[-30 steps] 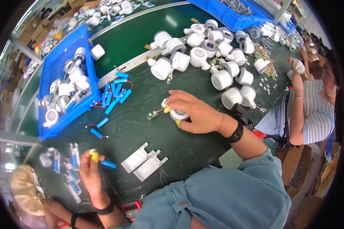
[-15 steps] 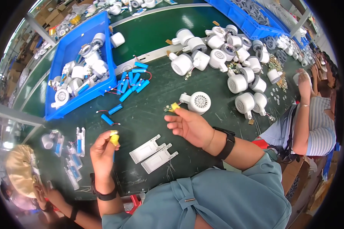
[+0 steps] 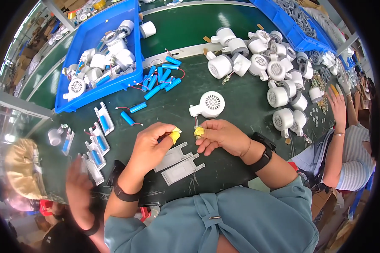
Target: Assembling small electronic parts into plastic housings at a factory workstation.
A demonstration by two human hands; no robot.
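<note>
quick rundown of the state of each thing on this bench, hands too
left hand: closed grip, yellow-taped thumb, above the trays
right hand: pinching a small yellow-tipped part
white fan unit: alone, lying just beyond the hands
two white trays: flat, empty, side by side
blue cylinder cells: loose pile, wires attached
blue bin: full of white parts
fan housings: clustered at right

Bright, even overhead light falls on the green table (image 3: 223, 25), with a pale sheen on it just beyond the blue bin (image 3: 131, 42). Shadows are faint. Straight edges bow around that bin, black corners frame the fisheye circle, and a nearby person's hand (image 3: 78, 185) below it is motion-blurred
</note>
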